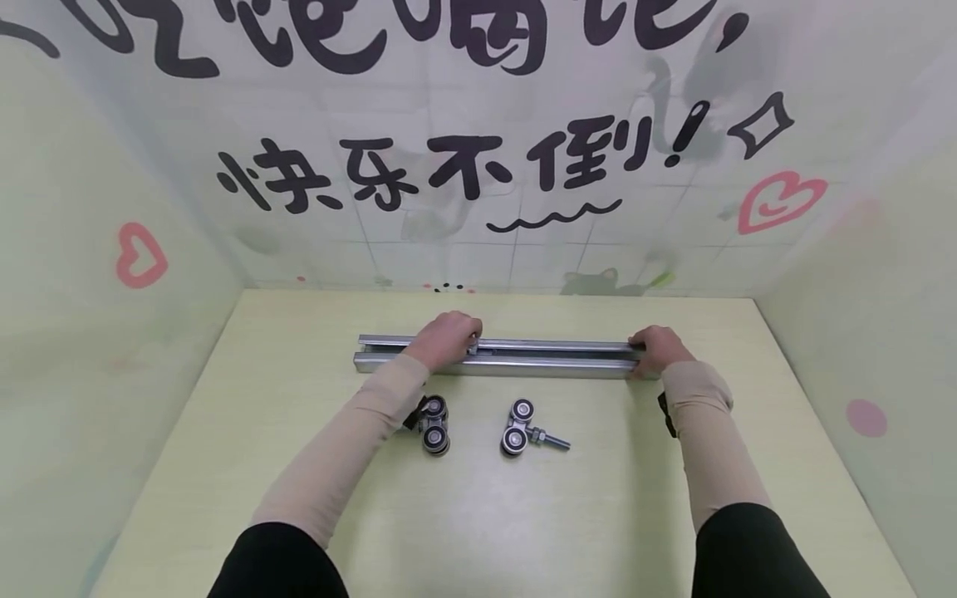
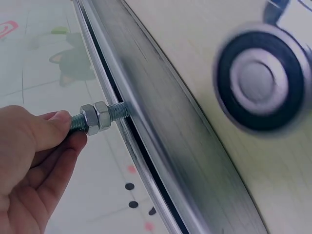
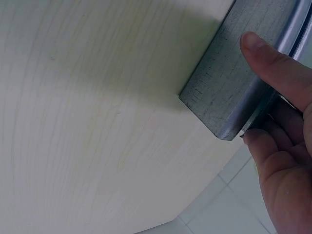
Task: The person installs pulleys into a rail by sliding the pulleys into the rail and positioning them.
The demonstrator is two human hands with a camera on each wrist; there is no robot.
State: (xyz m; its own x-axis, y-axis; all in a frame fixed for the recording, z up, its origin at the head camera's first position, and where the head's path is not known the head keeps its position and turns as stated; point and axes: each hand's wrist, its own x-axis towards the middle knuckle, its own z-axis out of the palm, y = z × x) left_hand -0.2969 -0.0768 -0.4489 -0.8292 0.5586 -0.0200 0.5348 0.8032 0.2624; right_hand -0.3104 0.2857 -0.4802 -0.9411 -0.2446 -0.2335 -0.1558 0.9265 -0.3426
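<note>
A metal channel rail (image 1: 553,365) lies across the table with its slot facing up. My left hand (image 1: 447,339) pinches a threaded bolt (image 2: 118,111) with two hex nuts (image 2: 95,118) on it. The bolt stands out of the rail's slot; whatever it joins inside the rail is hidden. At the rail's right end my right hand (image 1: 661,349) grips it, thumb on the near side wall and fingers at the slot and far side, as the right wrist view shows. Nearer to me lie two roller trolleys, the left one (image 1: 435,425) partly behind my left sleeve and the right one (image 1: 516,428) with its bolt pointing right.
The pale wooden table (image 1: 523,523) ends at a printed back wall (image 1: 463,249) just beyond the rail. Side panels (image 1: 845,399) close it in on the left and right.
</note>
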